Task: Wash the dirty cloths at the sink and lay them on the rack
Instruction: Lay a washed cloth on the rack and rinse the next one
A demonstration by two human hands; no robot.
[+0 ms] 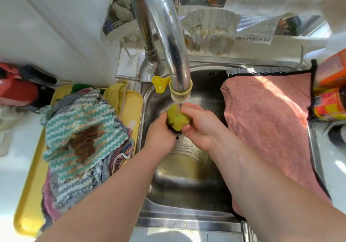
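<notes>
Both bare forearms reached in from the near edge, over the steel sink (187, 174), whose basin floor held a shallow, yellowish wet film. To the left, a yellow tray (31, 195) sat beside the basin, heaped with dirty cloths, and on top lay a teal-and-white striped cloth (84, 114) with a big brown stain (84, 142). And there were the hands, meeting mid-basin: the left hand (161, 135) curled around the underside of a balled-up yellow cloth (177, 119), the right hand (200, 127) wrapped against its other side, both clamped on it. The wad sat directly under the water stream (179, 107), touching it. A dark scrap showed beneath the wad; what it was could not be told. To the right, a pink cloth (267, 120) with dark edging lay spread across the rack (252, 71) over the sink's right side. Further back rose the chrome faucet (168, 35), a yellow tab by its spout. Behind it, newspaper (211, 29) hung along the wall.
</notes>
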